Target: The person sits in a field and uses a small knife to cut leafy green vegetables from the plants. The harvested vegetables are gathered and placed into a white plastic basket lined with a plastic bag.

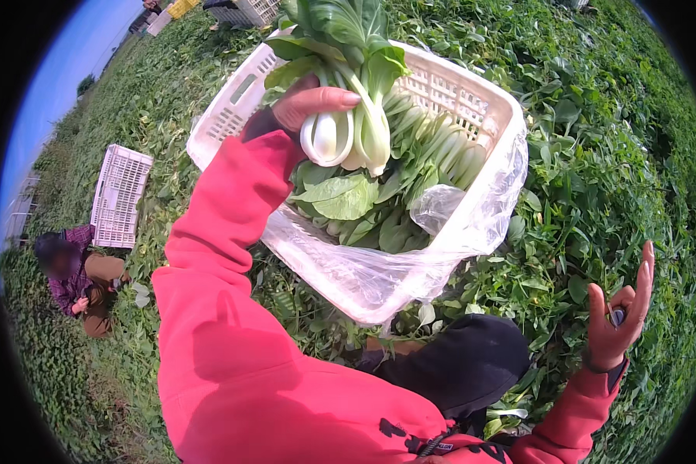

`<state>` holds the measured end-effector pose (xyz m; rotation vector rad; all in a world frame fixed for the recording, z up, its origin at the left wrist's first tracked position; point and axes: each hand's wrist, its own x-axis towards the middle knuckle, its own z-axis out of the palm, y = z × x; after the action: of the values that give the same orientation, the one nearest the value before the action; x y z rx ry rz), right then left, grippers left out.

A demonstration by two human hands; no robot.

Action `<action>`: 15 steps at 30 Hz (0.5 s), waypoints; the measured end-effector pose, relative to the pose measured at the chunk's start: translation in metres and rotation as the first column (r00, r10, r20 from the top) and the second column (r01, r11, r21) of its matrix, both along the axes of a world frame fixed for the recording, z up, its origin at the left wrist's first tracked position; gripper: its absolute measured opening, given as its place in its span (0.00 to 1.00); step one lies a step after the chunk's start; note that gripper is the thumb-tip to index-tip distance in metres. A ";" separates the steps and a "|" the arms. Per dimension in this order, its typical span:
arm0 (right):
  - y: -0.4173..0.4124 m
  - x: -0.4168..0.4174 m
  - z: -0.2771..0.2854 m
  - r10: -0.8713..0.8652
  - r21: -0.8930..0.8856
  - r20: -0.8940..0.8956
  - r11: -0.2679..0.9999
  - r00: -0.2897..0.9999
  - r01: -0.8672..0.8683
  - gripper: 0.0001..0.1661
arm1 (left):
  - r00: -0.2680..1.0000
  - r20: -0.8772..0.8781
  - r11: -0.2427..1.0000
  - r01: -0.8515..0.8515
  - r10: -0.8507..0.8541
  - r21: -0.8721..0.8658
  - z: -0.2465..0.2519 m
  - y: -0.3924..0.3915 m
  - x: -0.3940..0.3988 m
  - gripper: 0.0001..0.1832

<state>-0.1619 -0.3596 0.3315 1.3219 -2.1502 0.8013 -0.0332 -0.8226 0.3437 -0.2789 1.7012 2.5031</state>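
My left hand (310, 104) grips a bunch of bok choy (348, 98), white stalks towards me and broad green leaves pointing away. It is above a white plastic crate (246, 101) lined with clear plastic film (394, 267). Inside the crate, more bok choy (435, 145) lies packed, stalk ends along the right side, with loose leaves nearer me. Off to the right, away from the crate, my right hand (617, 325) is raised with some fingers stretched out. A small dark object with a metallic end (617, 316) is tucked in its curled fingers; most of it is hidden.
Green leafy plants (574, 174) cover the ground all around. At left, a person (75, 278) crouches beside another white crate (122, 197). Further crates (249, 11) stand at the far edge. My bent knee (470, 359) is close to the near crate corner.
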 end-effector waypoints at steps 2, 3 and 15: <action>0.033 -0.008 -0.025 -0.128 0.081 0.060 0.989 0.990 0.123 0.40 | 0.967 0.080 0.949 -0.217 0.240 -0.229 -0.006 -0.061 0.005 0.22; 0.050 -0.008 -0.036 -0.198 0.141 0.079 0.972 0.977 0.185 0.40 | 0.910 0.116 0.865 -0.329 0.397 -0.379 -0.015 -0.085 0.008 0.22; 0.107 0.013 -0.075 -0.456 0.164 0.443 0.888 0.772 0.431 0.36 | 0.724 0.607 0.070 0.622 0.328 -0.780 -0.187 -0.220 0.069 0.45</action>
<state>-0.1485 -0.2530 0.2564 0.6087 -2.7320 0.9328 0.0363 -1.0422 0.1567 -0.8640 2.4432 0.3045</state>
